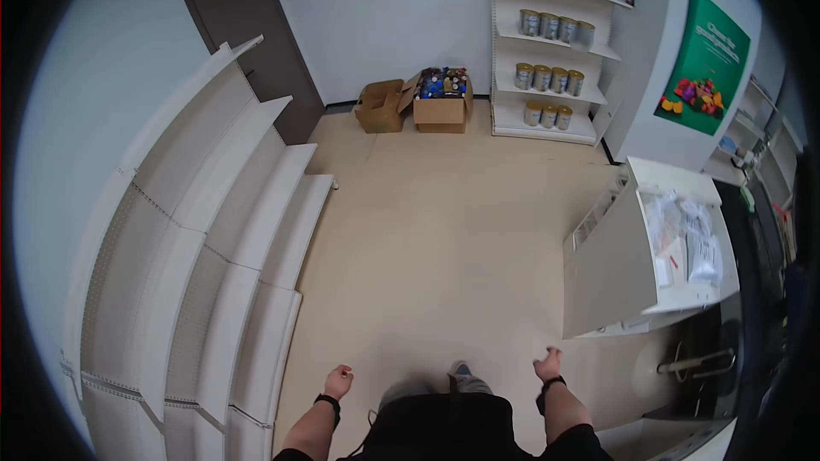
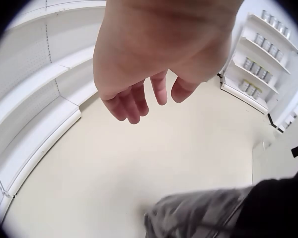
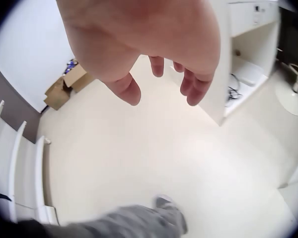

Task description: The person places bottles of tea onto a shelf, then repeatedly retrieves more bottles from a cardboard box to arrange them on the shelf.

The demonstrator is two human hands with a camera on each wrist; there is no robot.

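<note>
"Hands first: is either one gripping anything?"

"No, both are released. The left hand (image 1: 339,382) has loosely bent fingers, the right hand (image 1: 548,365) has its fingers spread, and neither touches anything."

"What lies nearest them?"

"White gondola shelving (image 1: 256,248) on the left, a white cabinet (image 1: 602,265) ahead on the right with plastic bags (image 1: 705,256) on top. A filled cardboard carton (image 1: 442,115) stands well apart from the hands, near the far wall."

"What might go wrong?"

"Drifting right while walking forward could knock an arm on the cabinet's corner. The carton's heap rises to about its rim (I can't tell what the packages are), so tilting it could spill some, and its folded-out flaps could catch a sleeve."

"And the counts?"

"Two hands, two cartons side by side, counting the browner carton (image 1: 380,111), one green poster (image 1: 705,64), one cabinet. The display rack (image 1: 547,132) has four shelves of gold-lidded cans (image 1: 525,77): four, four, four, then three at the bottom, fifteen visible. The heaped packages are too jumbled to count"
</note>
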